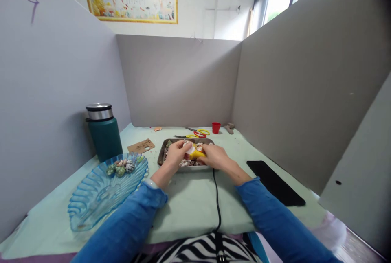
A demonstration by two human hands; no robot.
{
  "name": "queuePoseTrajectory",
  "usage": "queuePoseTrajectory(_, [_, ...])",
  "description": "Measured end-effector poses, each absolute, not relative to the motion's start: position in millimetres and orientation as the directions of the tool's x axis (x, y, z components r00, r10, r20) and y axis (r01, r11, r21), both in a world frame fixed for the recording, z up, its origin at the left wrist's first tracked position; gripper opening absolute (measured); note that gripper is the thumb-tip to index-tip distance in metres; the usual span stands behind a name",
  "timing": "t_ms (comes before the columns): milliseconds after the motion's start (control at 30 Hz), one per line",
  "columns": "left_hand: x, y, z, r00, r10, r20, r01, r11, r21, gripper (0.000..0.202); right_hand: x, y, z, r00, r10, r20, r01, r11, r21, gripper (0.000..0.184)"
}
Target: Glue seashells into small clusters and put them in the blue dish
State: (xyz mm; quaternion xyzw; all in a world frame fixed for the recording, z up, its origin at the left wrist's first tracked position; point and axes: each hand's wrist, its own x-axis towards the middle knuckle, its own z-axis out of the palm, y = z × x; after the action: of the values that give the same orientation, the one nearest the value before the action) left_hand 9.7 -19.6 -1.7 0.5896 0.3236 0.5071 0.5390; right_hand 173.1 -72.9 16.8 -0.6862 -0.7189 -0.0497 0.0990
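Observation:
Over a metal tray (185,169) filled with small shell-like pieces (195,163), both of my hands are close together. My left hand (177,152) pinches a white, rounded piece (190,148) that looks like a shell. My right hand (216,156) is closed around a yellow glue gun (197,154), its front end against or very near the white piece. From below my right hand a black cord (217,198) runs down to the table's front edge. Fingers partly hide the contact between the glue gun and the white piece.
At left stand a blue scalloped glass dish (100,189) holding green and pale pieces, and a green bottle (105,139). Behind the tray lie a brown card (141,146), scissors (200,133) and a red cup (216,128). A black flat pad (275,182) lies right. Grey partitions (180,79) surround the table.

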Motion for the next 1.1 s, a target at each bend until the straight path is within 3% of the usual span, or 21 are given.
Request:
queuePoseTrajectory(333, [10.5, -19.6, -1.2, 0.233, 0.935, 0.267, -0.233, -0.213, 0.949, 0.042, 174.6, -74.5, 15.6, 0.008, 0.981, 0.193, 1.0, -0.002, -0.028, 0.044])
queuePoseTrajectory(667, [12.8, -16.7, -5.7, 0.275, 0.912, 0.305, -0.187, -0.261, 0.947, 0.04, 183.8, -82.1, 11.4, -0.012, 0.966, 0.259, 1.0, 0.008, 0.013, 0.036])
queuePoseTrajectory(833, [10.8, -18.1, -4.7, 0.34, 0.904, 0.26, -0.203, -0.199, 0.959, 0.045, 183.0, -80.5, 8.5, 0.036, 0.946, 0.323, 0.998, -0.014, -0.069, 0.041])
queuePoseTrajectory(1100, [11.2, -15.2, -5.5, 0.341, 0.913, 0.223, -0.223, -0.151, 0.963, 0.037, 191.5, -68.0, -2.5, -0.042, 0.939, 0.34, 0.965, 0.127, -0.232, 0.03])
